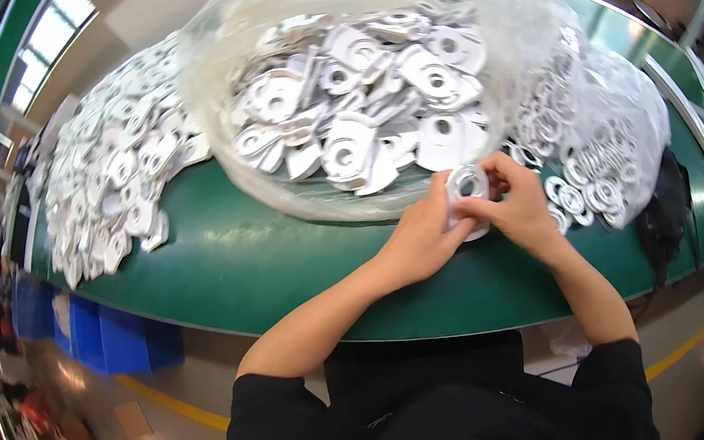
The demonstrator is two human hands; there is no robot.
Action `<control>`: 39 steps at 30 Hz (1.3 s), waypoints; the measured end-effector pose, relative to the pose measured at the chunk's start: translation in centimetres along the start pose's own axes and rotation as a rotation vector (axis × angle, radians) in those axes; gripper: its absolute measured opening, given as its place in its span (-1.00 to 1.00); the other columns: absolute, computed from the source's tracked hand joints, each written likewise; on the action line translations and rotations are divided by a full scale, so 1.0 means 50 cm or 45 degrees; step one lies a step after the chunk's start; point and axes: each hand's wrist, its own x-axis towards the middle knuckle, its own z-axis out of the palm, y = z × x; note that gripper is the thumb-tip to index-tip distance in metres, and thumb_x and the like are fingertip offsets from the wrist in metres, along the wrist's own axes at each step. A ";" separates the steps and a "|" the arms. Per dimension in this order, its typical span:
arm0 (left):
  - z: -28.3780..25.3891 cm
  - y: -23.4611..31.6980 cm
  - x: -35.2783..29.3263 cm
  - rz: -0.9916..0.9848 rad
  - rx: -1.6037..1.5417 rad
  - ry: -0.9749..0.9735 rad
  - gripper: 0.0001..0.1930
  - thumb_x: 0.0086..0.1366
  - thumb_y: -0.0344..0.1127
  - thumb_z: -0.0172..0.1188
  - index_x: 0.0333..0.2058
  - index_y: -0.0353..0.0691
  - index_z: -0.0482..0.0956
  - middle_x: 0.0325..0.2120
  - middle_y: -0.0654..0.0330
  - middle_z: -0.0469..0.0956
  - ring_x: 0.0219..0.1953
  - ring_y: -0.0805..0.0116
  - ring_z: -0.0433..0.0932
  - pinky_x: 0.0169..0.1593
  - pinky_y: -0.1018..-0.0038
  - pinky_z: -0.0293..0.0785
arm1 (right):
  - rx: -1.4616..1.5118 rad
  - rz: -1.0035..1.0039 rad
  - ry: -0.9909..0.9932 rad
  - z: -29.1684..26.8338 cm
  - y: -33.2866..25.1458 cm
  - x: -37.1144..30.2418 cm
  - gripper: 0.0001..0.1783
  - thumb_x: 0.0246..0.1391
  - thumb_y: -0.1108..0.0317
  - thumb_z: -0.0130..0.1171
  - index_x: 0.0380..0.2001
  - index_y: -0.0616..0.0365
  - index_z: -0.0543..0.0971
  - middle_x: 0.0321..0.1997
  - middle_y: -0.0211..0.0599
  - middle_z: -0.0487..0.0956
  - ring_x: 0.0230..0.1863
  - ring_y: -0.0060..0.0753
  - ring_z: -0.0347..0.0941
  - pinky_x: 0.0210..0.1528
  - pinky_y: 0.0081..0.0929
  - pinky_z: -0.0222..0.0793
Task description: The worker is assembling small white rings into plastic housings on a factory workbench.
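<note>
While both our hands meet over the near edge of the green table (223, 265), we hold one white plastic part (466, 188) between them: left hand (421, 242) closed on its lower left side, right hand (519, 207) pinching its upper right rim with fingers curled. The part sits at about 2 o'clock from frame centre, just at the mouth of the clear plastic bag (253, 157), which slumps open at 12 o'clock, full of like pieces. To do this handling well, we judge it best to keep thumbs off the central hole, grip by the flat rim, and turn the piece toward the light so both faces can be checked. The part looks flat, pale white, rounded, with a raised ring around a round hole; exact outline is partly hidden by fingers. Loose pile of the same white pieces (108, 178) lies at 10 o'clock on the table; another heap of ring-shaped pieces (595, 159) at 3 o'clock, just beside the right hand.
</note>
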 end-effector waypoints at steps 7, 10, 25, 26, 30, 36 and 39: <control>-0.089 0.021 0.016 -0.035 0.141 -0.211 -0.57 0.15 -0.19 0.22 -0.10 -0.32 0.35 -0.43 -0.06 0.55 -0.33 0.08 0.56 -0.26 0.32 0.43 | 0.104 0.013 -0.225 -0.047 0.041 0.018 -0.79 0.09 0.49 0.13 -0.19 0.32 0.59 -0.38 -0.37 0.61 -0.43 -0.66 0.44 -0.34 -0.70 0.34; -0.149 0.022 0.028 -0.155 0.133 -0.124 -0.63 0.14 -0.17 0.24 -0.19 -0.31 0.43 -0.50 0.05 0.57 -0.47 0.29 0.58 -0.37 0.42 0.46 | 0.094 0.035 -0.228 -0.031 0.043 0.018 -0.79 0.12 0.47 0.11 -0.19 0.31 0.59 -0.42 -0.36 0.61 -0.45 -0.68 0.41 -0.36 -0.71 0.33; -0.671 -0.090 0.050 -0.101 0.258 1.426 -0.39 0.19 -0.18 0.24 0.15 -0.34 0.28 -0.10 -0.02 0.51 -0.12 0.28 0.52 -0.15 0.43 0.45 | -0.089 0.010 -0.199 -0.043 0.039 0.018 -0.81 0.09 0.44 0.15 -0.23 0.28 0.60 -0.44 -0.35 0.61 -0.42 -0.64 0.46 -0.33 -0.68 0.36; -0.606 -0.086 0.068 0.043 0.421 1.276 -0.58 0.20 -0.26 0.22 -0.01 -0.35 0.44 -0.29 0.11 0.60 -0.26 0.38 0.56 -0.21 0.49 0.43 | -0.132 -0.003 -0.188 -0.050 0.045 0.020 -0.80 0.08 0.44 0.16 -0.23 0.28 0.61 -0.44 -0.35 0.61 -0.41 -0.64 0.46 -0.33 -0.67 0.36; -0.444 -0.100 0.081 0.279 1.227 0.529 -0.68 0.07 -0.44 0.21 -0.14 -0.26 0.50 -0.15 0.05 0.55 -0.10 0.11 0.51 -0.04 0.36 0.43 | -0.297 -0.159 0.034 -0.093 0.031 0.030 -0.80 0.06 0.43 0.18 -0.23 0.25 0.61 -0.45 -0.37 0.61 -0.44 -0.65 0.43 -0.36 -0.64 0.34; -0.370 -0.129 0.091 0.263 1.561 0.545 -0.76 0.04 -0.55 0.06 -0.26 -0.33 0.48 -0.18 0.06 0.46 -0.13 0.01 0.44 -0.08 0.23 0.42 | -0.656 -0.091 0.316 -0.214 0.056 0.034 -0.87 -0.07 0.47 0.23 -0.42 0.30 0.58 -0.58 -0.37 0.53 -0.53 -0.63 0.38 -0.43 -0.60 0.30; -0.373 -0.127 0.090 0.194 1.477 0.501 -0.73 -0.01 -0.54 0.14 -0.25 -0.32 0.46 -0.10 0.00 0.45 -0.04 -0.02 0.41 -0.02 0.20 0.38 | -0.685 0.082 0.107 -0.249 0.054 0.022 -0.88 -0.13 0.49 0.25 -0.46 0.30 0.56 -0.59 -0.34 0.53 -0.54 -0.60 0.38 -0.43 -0.60 0.30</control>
